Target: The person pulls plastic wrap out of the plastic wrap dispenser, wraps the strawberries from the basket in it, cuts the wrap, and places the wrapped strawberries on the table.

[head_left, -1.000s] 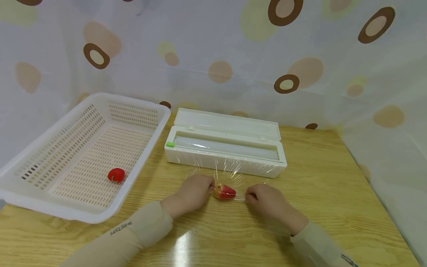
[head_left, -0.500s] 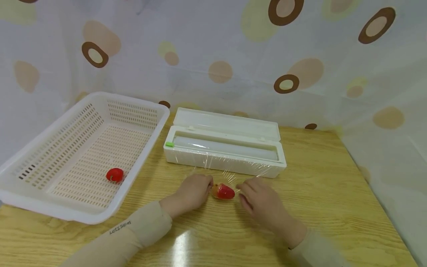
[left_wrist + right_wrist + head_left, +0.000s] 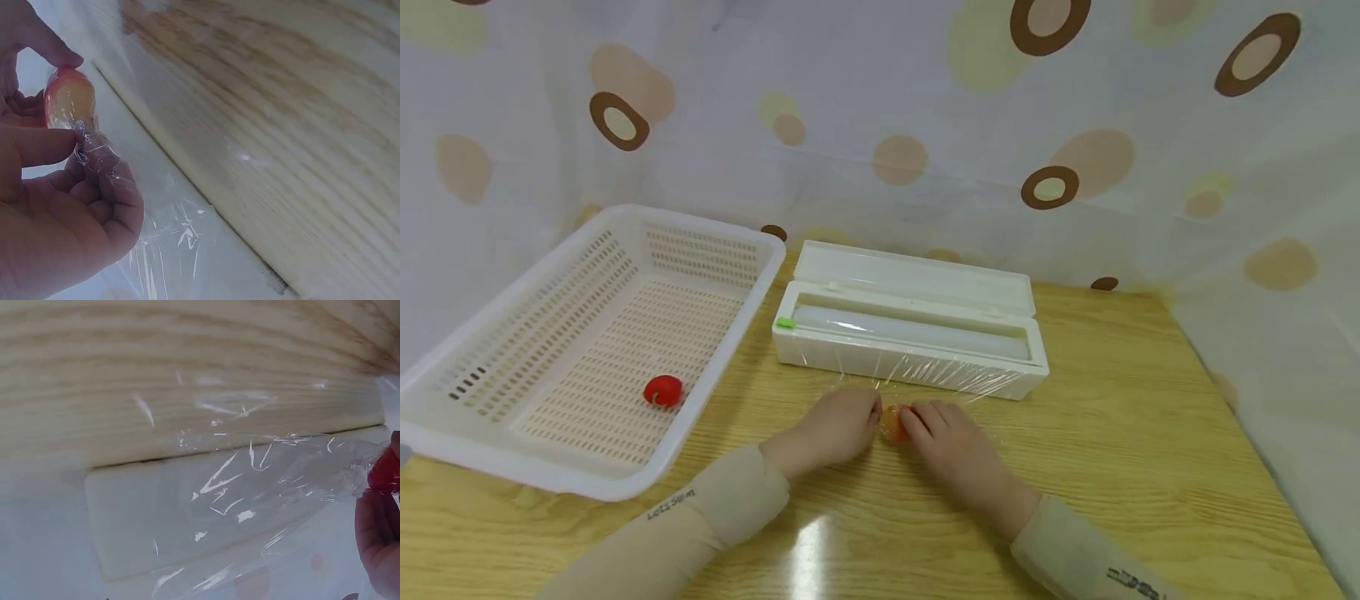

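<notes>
A small red-and-yellow fruit (image 3: 892, 427) lies between the two hands, covered in clear plastic wrap (image 3: 178, 234). At its yellow end, my left hand (image 3: 838, 423) pinches a gathered twist of the wrap between thumb and fingers, close beside the fruit (image 3: 70, 103). My right hand (image 3: 958, 458) holds the red end, its fingers hiding much of it in the head view; the left wrist view has its thumb on top. From the fruit the wrap runs back in creased folds to the white dispenser box (image 3: 910, 377), where the film roll (image 3: 910, 328) sits under a raised lid.
To the left stands a white slotted basket (image 3: 722, 358) with a red pepper-like piece (image 3: 663, 391) inside. A green slider (image 3: 786, 322) sits on the dispenser's front left corner. Behind the wooden table (image 3: 1150, 467) hangs a patterned sheet (image 3: 850, 100).
My right hand has moved left, from pinching wrap away from the fruit to holding the fruit's red end. My left hand stays at the yellow end.
</notes>
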### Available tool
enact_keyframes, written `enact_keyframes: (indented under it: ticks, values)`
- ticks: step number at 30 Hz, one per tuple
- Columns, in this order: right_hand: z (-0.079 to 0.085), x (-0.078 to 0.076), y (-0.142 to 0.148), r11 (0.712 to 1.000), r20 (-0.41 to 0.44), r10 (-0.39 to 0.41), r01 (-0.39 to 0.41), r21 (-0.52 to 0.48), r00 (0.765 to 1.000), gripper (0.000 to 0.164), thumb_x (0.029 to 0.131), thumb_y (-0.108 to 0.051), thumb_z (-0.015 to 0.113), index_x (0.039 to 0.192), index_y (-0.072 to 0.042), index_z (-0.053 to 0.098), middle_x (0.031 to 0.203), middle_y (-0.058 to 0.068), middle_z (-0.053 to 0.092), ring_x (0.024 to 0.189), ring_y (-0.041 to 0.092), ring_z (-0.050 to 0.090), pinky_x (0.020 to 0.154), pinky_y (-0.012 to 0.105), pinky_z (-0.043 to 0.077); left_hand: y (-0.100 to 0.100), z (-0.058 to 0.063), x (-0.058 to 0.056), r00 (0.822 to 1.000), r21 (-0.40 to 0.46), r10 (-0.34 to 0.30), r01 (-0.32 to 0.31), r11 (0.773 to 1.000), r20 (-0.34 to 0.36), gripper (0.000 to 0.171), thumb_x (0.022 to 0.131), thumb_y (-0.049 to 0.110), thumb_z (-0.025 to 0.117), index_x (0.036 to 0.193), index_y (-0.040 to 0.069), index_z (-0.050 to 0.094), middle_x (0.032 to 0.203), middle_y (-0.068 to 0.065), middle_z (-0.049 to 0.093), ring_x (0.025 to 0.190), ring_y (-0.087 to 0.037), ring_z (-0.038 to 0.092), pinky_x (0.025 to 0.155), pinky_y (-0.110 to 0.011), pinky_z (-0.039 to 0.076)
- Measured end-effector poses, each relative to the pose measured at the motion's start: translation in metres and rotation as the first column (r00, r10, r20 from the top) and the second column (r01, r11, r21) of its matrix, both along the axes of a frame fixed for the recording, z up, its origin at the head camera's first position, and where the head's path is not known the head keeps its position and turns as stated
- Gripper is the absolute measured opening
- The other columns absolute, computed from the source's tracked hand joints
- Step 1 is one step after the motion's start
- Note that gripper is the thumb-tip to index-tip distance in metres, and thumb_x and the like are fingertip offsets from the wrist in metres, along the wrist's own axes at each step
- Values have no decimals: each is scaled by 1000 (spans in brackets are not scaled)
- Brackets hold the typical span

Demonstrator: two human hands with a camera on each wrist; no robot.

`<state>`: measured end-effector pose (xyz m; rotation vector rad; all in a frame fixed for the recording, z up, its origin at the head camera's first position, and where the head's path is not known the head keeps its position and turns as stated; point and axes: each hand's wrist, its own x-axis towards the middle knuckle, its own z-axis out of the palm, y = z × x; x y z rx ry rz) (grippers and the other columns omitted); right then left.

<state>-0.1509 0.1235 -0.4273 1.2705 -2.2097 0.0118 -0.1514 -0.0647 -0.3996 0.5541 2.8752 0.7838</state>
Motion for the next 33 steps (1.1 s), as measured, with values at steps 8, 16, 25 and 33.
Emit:
enact_keyframes:
  ticks: [8,16,25,33]
  values:
    - [7,-2,0,986,250,-59,95,-135,966,40,70,-5,75,107,1,61,97,9,70,92,23,62,82,36,56,-1,-2,0,1000,0,8,-8,1000,17,29,87,9,51,113,0,57,90,-12,70,74,-21,61,75,-39,53]
    - [13,-5,-2,973,436,-147,208,-96,888,38,72,-9,73,107,3,61,96,12,69,90,24,62,79,40,56,-2,-4,1,986,-81,-42,29,996,-159,25,79,6,61,103,4,61,92,-10,68,82,-24,61,78,-40,53]
    - [21,-11,-2,969,546,-171,239,-55,820,41,71,-9,73,109,1,61,96,12,66,87,22,61,77,39,56,-2,-5,2,932,-136,-60,11,991,-356,13,83,10,64,92,4,72,86,-8,60,81,-20,54,74,-35,51]
    - [16,-10,-7,966,444,-189,247,-76,876,36,73,-8,74,107,0,62,99,11,66,93,26,61,81,42,55,-1,-5,3,942,-207,-51,-20,978,-333,19,85,5,58,97,7,73,95,-7,65,94,-21,57,91,-39,50]
